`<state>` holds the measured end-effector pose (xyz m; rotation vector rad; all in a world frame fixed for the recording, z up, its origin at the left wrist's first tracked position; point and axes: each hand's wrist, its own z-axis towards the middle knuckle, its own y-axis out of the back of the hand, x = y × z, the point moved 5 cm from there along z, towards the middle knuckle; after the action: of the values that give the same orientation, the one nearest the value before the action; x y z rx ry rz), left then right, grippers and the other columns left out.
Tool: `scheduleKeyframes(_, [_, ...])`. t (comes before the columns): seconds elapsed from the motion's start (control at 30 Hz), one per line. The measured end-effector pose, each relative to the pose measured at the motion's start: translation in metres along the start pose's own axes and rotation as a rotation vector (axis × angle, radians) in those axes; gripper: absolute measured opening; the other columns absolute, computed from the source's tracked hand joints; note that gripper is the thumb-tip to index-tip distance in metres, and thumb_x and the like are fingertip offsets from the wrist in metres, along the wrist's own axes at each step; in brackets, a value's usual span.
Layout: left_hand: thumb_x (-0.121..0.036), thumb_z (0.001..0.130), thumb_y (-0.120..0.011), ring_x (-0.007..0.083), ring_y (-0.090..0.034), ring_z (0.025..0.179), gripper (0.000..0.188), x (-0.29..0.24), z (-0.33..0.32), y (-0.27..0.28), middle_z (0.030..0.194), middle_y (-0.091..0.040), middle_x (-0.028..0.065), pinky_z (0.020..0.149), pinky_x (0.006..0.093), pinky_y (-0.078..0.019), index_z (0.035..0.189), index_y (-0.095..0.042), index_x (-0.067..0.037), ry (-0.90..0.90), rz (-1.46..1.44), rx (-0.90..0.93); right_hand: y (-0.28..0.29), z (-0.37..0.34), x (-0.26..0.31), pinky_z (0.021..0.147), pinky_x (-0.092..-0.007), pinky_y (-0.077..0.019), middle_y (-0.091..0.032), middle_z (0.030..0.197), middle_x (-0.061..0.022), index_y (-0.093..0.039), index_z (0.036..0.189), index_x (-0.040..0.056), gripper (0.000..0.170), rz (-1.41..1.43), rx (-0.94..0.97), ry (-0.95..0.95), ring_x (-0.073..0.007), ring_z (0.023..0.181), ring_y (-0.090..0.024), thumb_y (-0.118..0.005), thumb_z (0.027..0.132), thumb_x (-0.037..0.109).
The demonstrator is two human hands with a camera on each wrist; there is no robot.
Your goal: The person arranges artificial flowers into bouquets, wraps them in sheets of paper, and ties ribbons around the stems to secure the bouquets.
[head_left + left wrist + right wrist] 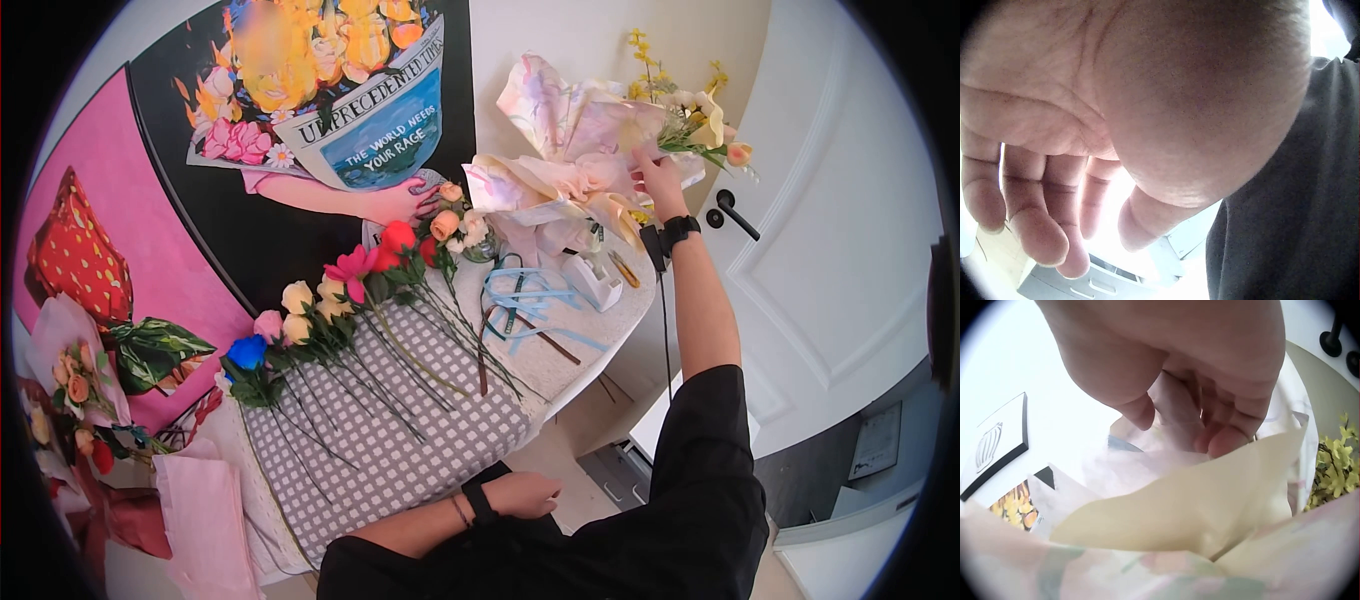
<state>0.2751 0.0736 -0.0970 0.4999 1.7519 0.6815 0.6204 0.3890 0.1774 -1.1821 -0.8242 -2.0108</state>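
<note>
Right hand (660, 185): fingers bent at wrapping paper (592, 122); cannot tell if pinching
Left hand (525, 494): fingers loosely bent, holding nothing
Tear risk: a hard tug

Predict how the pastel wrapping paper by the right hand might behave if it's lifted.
The wrapping paper is probably light for its size, since its sheets look thin. It would likely flex rather than stay rigid, as its edges bend and fold. Its wide, flared edges might snag on the yellow flowers close beside it.
</note>
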Motion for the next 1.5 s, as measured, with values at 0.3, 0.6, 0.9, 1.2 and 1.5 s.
scheduleKeyframes(0.3, [-0.025,0.091,-0.057,0.04,-0.063,0.082,0.023,-0.002,-0.002,0.004,0.083,-0.065,0.0196,0.071,0.0478,-0.0488,0.101,-0.058,-0.004,0.003,-0.004,-0.008,-0.001,0.002,-0.001,0.064,-0.0275,-0.0529,-0.066,0.095,-0.0053,-0.06,0.11,0.0001,0.048,-0.095,0.057,-0.069,-0.0132,0.079,-0.063,-0.066,0.09,0.043])
scheduleKeyframes(0.6, [-0.026,0.091,-0.057,0.0405,-0.063,0.081,0.023,0.004,0.0,-0.002,0.083,-0.064,0.0201,0.071,0.0482,-0.0485,0.099,-0.058,-0.004,-0.006,0.004,-0.01,-0.005,-0.002,0.004,0.064,-0.027,-0.0508,-0.065,0.096,-0.0023,-0.06,0.11,0.0064,0.042,0.008,0.009,-0.08,-0.0121,0.078,-0.06,-0.068,0.088,0.042])
scheduleKeyframes(0.9, [-0.026,0.091,-0.057,0.0398,-0.063,0.08,0.023,0.003,0.0,-0.001,0.081,-0.064,0.0194,0.071,0.0474,-0.0486,0.099,-0.058,-0.004,-0.006,0.009,-0.019,-0.004,-0.009,0.007,0.064,-0.0279,-0.0504,-0.064,0.097,-0.0035,-0.059,0.109,0.005,0.046,0.067,0.074,-0.168,-0.013,0.08,-0.06,-0.07,0.086,0.044])
scheduleKeyframes(1.2, [-0.022,0.088,-0.055,0.0418,-0.064,0.085,0.023,-0.004,-0.003,0.007,0.086,-0.066,0.0216,0.074,0.0506,-0.0501,0.097,-0.06,-0.001,0.028,-0.023,0.003,-0.022,0.014,0.069,0.059,-0.0304,-0.0539,-0.068,0.081,-0.011,-0.064,0.096,-0.0079,0.049,-0.361,0.093,0.132,-0.0167,0.069,-0.066,-0.063,0.089,0.041])
scheduleKeyframes(1.5, [-0.025,0.091,-0.057,0.0397,-0.064,0.08,0.024,0.006,0.0,-0.001,0.082,-0.065,0.0191,0.07,0.0475,-0.0489,0.1,-0.058,-0.003,-0.01,-0.005,-0.027,-0.09,0.01,0.136,0.086,-0.0455,-0.0511,-0.068,0.096,-0.0291,-0.067,0.1,-0.007,0.045,-0.784,0.212,0.49,-0.0418,0.095,-0.066,-0.059,0.086,0.035])
